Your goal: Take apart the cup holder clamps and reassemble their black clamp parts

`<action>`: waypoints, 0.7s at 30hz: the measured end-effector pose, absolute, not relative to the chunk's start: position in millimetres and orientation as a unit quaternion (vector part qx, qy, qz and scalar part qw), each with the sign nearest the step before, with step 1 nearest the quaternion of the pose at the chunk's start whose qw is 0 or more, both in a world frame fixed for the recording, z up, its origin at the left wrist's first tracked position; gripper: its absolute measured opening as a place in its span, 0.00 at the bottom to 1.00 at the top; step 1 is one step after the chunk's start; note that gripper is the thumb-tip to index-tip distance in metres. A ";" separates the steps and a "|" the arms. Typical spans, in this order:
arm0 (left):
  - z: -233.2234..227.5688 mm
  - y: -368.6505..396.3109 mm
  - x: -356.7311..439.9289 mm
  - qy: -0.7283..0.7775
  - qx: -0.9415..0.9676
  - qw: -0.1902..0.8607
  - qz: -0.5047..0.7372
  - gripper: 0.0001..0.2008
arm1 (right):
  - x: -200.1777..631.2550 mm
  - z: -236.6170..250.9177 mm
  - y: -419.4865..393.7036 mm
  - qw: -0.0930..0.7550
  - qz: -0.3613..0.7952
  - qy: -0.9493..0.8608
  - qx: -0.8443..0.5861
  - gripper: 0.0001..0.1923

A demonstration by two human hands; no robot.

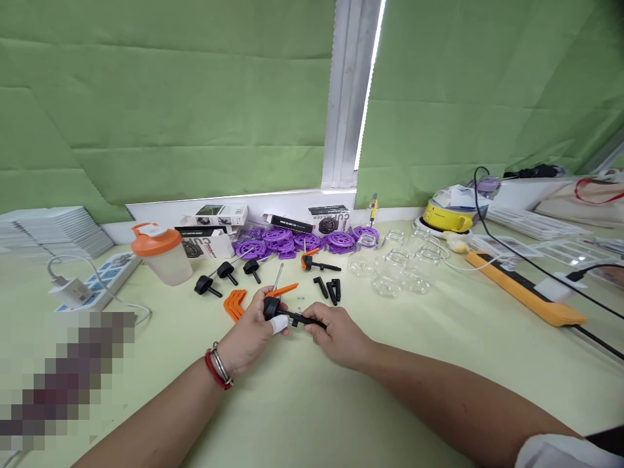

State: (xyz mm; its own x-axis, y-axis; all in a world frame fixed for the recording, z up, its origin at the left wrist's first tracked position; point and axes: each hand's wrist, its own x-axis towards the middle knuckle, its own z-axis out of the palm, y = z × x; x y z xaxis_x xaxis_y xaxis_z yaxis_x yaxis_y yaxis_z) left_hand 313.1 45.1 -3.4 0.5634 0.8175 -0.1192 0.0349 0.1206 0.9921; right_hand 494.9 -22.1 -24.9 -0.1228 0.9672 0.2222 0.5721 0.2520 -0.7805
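My left hand, with white tape on a digit, is closed round the round head of a black cup holder part. An orange arm and a thin metal rod stick out beside that head. My right hand pinches the black stem at its other end, so the piece lies between both hands just above the table. Left of my hands are several orange brackets. Beyond them are black round-headed parts, short black pegs and an orange-and-black assembly.
Purple ring parts lie before the cup holder boxes. Clear plastic pieces sit right of them. A shaker bottle and white power strip are at left, an orange power strip and yellow appliance at right.
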 end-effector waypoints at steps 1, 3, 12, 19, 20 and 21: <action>-3.3 45.0 312.5 0.355 0.601 0.653 0.295 0.31 | 494.6 -24.9 -22.4 0.372 0.271 -0.700 -0.546 0.06; -2.5 43.9 311.9 0.355 0.611 0.642 0.297 0.32 | 493.8 -25.4 -22.9 0.378 0.279 -0.699 -0.539 0.06; 0.1 36.4 312.7 0.325 0.620 0.577 0.420 0.23 | 483.6 -30.8 -27.5 0.432 0.359 -0.646 -0.517 0.04; 0.1 28.4 314.9 0.316 0.689 0.481 0.441 0.24 | 480.4 -26.7 -26.0 0.490 0.482 -0.562 -0.459 0.06; 0.4 26.6 315.8 0.312 0.701 0.473 0.433 0.27 | 480.6 -25.2 -25.3 0.495 0.500 -0.550 -0.450 0.07; 0.3 24.8 316.7 0.306 0.710 0.467 0.429 0.30 | 480.9 -23.7 -24.6 0.500 0.515 -0.539 -0.440 0.08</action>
State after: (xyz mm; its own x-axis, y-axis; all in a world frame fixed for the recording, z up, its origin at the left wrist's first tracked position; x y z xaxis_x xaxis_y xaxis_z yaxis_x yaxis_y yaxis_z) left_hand 316.7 24.8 0.3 0.4447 0.8351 0.3238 0.0339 -0.3770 0.9256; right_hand 480.9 -24.6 -23.7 -0.1131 0.9899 0.0853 -0.0402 0.0812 -0.9959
